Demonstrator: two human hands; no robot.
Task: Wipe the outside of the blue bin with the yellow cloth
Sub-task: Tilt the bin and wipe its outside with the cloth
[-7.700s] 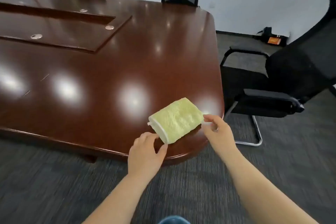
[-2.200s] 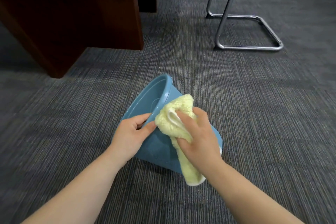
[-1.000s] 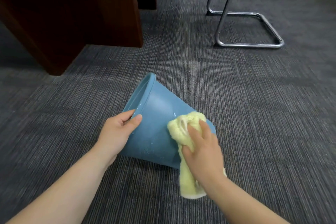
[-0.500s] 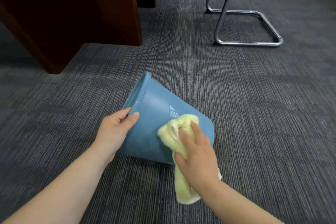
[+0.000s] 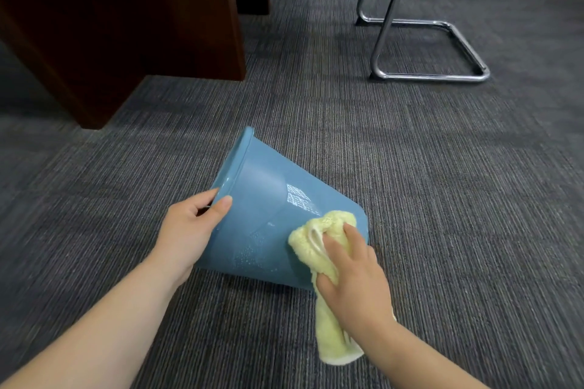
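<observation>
Right hand point(image 5: 354, 275): fingers curled down on the bunched yellow terry cloth point(image 5: 319, 249), pressing it flat against the bin wall near the base end. A loose tail of cloth hangs below the wrist toward 6 o'clock, above the carpet or brushing it; I can't tell which.

Left hand point(image 5: 189, 230): clamped on the rim of the blue tapered plastic bin point(image 5: 265, 218), thumb on the outer wall, fingers hooked over the lip. Fingertips inside are hidden from me.

Bin position: tipped on its side on the grey ribbed carpet point(image 5: 442, 199), mouth pointing to about 10 o'clock, base to about 4 o'clock. Lower wall touches the carpet.

Surface: scattered droplets and a wet sheen on the upper wall, just ahead of the cloth toward 11 o'clock. My reading is wet plastic, so likely slick under a bare palm.

Handling judgement: thin-walled, empty, probably light. It should roll freely on its side and may flex if squeezed mid-wall. The rim is the stiffest place to hold, which the left hand already uses. The cloth is soft, drapes, and grips well when balled.

Surroundings: dark red-brown wooden table base point(image 5: 120, 25) at 11 o'clock, well apart. Chrome sled chair frame point(image 5: 426, 73) at 1 o'clock, also well apart.
</observation>
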